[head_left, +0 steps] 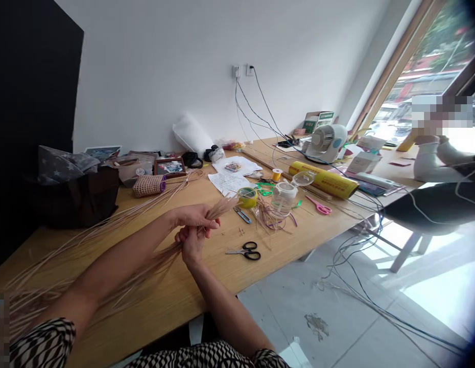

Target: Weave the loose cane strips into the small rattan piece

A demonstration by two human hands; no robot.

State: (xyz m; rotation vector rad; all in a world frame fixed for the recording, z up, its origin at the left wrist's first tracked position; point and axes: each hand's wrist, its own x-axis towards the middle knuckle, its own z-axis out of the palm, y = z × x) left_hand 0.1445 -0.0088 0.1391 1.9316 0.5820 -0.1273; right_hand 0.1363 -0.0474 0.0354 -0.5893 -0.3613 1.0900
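Note:
Both my hands grip one bundle of thin straw-coloured strands (222, 205) above the wooden table. My left hand (197, 215) is closed round it near the upper end, where the tips fan out. Just below, my right hand (192, 246) is wrapped round the same bundle. The long ends trail away to the lower left, under my left forearm. Black-handled scissors (250, 251) lie on the table to the right of my hands. Beyond them are a blue thread snipper (243, 214), a roll of yellow tape (247, 197) and a clear plastic jar (284, 198).
More long strands (107, 220) run across the table's left side past a woven piece (149, 185) and a dark bag (80, 197). Pink scissors (318, 205), a yellow roll (324, 179) and a fan (326, 143) stand rightward. Cables (352, 255) hang to the floor; another person sits far right.

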